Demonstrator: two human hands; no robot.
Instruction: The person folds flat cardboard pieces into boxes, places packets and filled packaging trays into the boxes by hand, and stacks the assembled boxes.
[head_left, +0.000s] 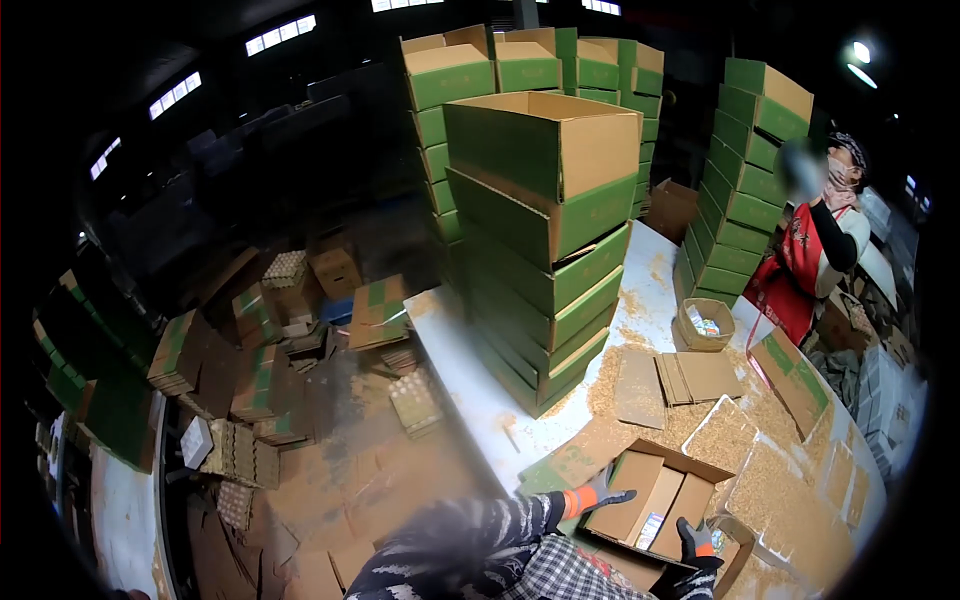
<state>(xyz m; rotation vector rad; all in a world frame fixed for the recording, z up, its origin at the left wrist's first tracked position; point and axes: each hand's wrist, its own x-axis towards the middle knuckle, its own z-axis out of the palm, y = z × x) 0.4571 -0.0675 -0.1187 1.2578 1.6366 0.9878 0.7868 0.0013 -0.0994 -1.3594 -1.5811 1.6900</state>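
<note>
An open cardboard box [658, 500] with a dark outer wall sits at the front of the white table, close to my body. My left hand [598, 496], in a grey glove with an orange cuff, grips its left wall, thumb over the inner side. My right hand [695, 542], gloved the same way, holds the right wall near the front corner. Inside the box, flaps or panels cover most of the bottom, and a small printed white card [650, 530] lies there. Part of each hand's fingers is hidden behind the box walls.
A tall stack of green boxes [585, 230] stands on the table ahead, with another stack [735, 190] farther right. Grain-like filling [780, 500] lies at the right, near flat cardboard pieces [698, 377] and a small tub [705, 325]. A co-worker [805, 255] stands beyond.
</note>
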